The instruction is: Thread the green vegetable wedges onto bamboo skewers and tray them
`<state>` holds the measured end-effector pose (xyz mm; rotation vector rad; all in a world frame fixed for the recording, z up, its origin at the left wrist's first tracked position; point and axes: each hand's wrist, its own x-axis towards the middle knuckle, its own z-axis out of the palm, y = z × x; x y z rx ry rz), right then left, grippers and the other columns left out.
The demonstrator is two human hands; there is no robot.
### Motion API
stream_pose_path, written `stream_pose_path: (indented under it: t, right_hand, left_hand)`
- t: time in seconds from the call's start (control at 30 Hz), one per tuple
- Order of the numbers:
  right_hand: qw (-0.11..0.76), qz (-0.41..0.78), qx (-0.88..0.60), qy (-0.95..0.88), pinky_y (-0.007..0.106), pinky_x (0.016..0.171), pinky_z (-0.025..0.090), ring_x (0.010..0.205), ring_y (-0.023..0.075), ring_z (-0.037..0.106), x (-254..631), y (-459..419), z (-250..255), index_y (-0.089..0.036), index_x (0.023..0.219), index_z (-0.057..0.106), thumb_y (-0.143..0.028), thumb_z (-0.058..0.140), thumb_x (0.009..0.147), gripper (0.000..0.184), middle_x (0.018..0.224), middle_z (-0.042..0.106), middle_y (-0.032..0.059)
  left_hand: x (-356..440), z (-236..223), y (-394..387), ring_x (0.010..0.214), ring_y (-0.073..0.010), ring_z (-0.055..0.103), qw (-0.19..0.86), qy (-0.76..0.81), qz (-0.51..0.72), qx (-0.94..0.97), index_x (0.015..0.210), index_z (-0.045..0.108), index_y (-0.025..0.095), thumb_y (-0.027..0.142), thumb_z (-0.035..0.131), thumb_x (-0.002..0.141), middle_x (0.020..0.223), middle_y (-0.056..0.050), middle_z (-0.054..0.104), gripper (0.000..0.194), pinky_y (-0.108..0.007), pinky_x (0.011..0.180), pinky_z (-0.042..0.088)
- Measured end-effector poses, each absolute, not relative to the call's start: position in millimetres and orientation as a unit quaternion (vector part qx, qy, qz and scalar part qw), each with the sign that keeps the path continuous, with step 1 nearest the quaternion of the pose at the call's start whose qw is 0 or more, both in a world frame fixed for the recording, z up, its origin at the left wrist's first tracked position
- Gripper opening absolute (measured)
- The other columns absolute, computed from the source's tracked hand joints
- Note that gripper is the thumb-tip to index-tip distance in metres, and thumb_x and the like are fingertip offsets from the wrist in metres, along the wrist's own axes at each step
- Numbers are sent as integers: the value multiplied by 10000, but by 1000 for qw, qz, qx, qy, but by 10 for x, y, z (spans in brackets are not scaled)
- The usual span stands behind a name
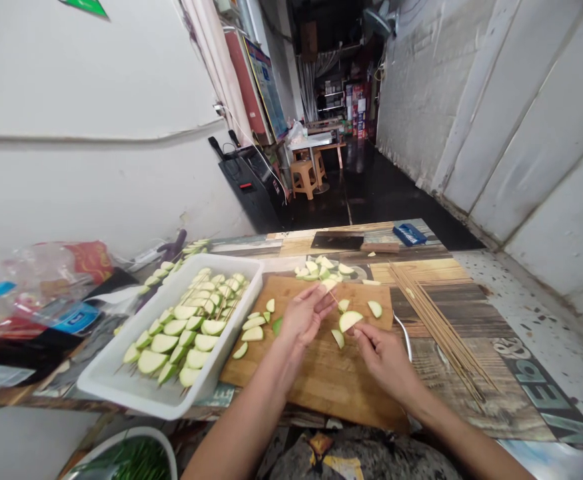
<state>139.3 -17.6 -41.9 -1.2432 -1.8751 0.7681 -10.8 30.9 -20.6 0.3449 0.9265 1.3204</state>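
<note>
My left hand [305, 312] is above the cutting board [316, 373], its fingers closed round a thin bamboo skewer [334, 297]. A pale slice [329, 284] shows just beyond those fingertips; whether it is on the skewer I cannot tell. My right hand [384, 357] pinches a half-round, green-skinned vegetable slice [350, 321] close to the skewer's end. Loose slices [254, 333] lie on the board around both hands. To the left, a white plastic tray [258, 268] holds many skewered slices [164, 343].
A pile of cut pieces [324, 267] sits beyond the board. Right of it lies a bundle of bamboo skewers [441, 327]. A cleaver [338, 240] and a blue box [410, 233] rest at the table's far edge. Bottles [76, 317] crowd the left; a tub of greens [141, 460] stands below.
</note>
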Motion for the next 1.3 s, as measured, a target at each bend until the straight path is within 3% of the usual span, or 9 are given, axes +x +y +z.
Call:
stream_pose_path:
  t: [0.17,0.37,0.43,0.53,0.63,0.7,0.93,1.2,1.3]
  right_hand:
    - [394,233,-501,-735,211,488,334,486,112,484,1401,-125,-413,-154,796,623,-253,403,869,252,587,580,-3]
    - [385,229,-509,-735,222,560,394,573,134,555,1586,-175,-467,-161,922,637,-282,412,877,260,714,651,29]
    - [403,236,-533,-705,233,586,408,621,148,570,1709,-184,-514,-159,938,638,-316,426,871,271,756,656,43]
    - [447,283,-572,-627,235,540,393,587,147,529,1888,-177,-592,-141,940,632,-388,437,864,324,649,593,29]
    - [480,354,-578,-558,217,452,328,475,113,421,1978,-170,-644,-131,973,614,-440,448,855,370,527,460,-29]
    - [488,369,-575,-543,213,456,326,476,105,404,1984,-174,-653,-134,959,616,-450,466,846,367,528,435,-38]
    - [477,360,-569,-565,218,494,349,503,111,415,1953,-204,-671,-133,956,621,-447,453,857,371,540,436,-35]
    - [477,362,-568,-565,217,480,322,499,111,392,1934,-218,-682,-134,939,615,-433,446,862,351,539,416,-34]
    - [481,359,-563,-569,217,478,322,494,110,389,1933,-214,-678,-131,954,614,-426,440,865,354,532,411,-36]
  left_hand:
    - [73,-201,162,745,-168,652,708,416,541,182,847,643,107,147,688,675,825,-87,693,182,-297,700,543]
    - [95,-253,113,787,-198,649,693,432,519,252,911,658,126,284,708,662,905,-111,688,298,-334,747,516]
    - [-103,-265,242,859,-205,638,601,485,541,333,941,668,150,317,676,691,941,-102,686,301,-338,814,486]
    - [-516,-263,557,975,-201,601,347,592,535,493,957,677,171,274,630,719,1018,-81,673,263,-308,914,421]
    - [-769,-259,878,1009,-195,582,204,664,340,634,1031,660,184,252,526,779,1078,-67,654,294,-278,909,397]
    - [-758,-283,1042,1007,-201,578,164,684,226,674,1027,662,196,285,510,785,1076,-62,655,300,-271,883,394]
    - [-326,-431,1429,1033,-334,531,109,707,109,690,1013,637,175,410,567,712,1027,-159,643,388,-471,911,298]
    - [-116,-430,1620,1045,-328,534,136,706,54,692,1062,581,161,277,601,678,1114,-174,602,402,-464,898,308]
    - [-115,-330,1562,1007,-294,558,150,704,59,692,1041,598,191,251,569,695,1104,-132,616,352,-416,856,352]
